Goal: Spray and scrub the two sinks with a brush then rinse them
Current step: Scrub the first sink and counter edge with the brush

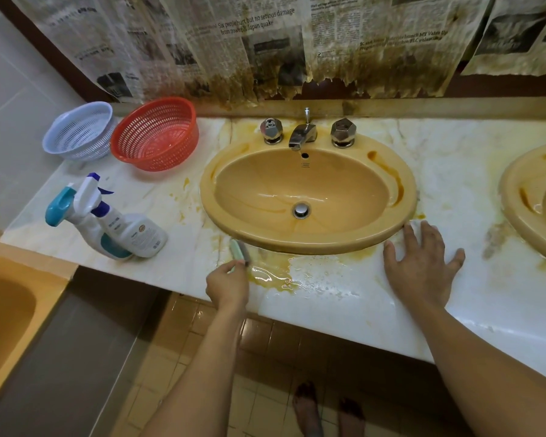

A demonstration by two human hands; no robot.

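An oval yellow sink (pixel 353 241) is set in the white marble counter, with a chrome drain and a chrome tap (pixel 302 135) behind it. A second yellow sink (pixel 517 212) is cut off at the right edge. My left hand (pixel 228 283) grips a small pale green brush (pixel 238 252), whose head rests on the counter just outside the first sink's front left rim. My right hand (pixel 423 264) lies flat with spread fingers on the wet counter beside the sink's front right rim. Brown-yellow water pools on the counter between my hands.
Two spray bottles (pixel 120 228) stand at the counter's left. Behind them sit a pale blue colander (pixel 79 132) and a red colander (pixel 155 134). Stained newspaper covers the wall. A yellow tub (pixel 10 298) lies at lower left; my bare feet stand on the tiled floor.
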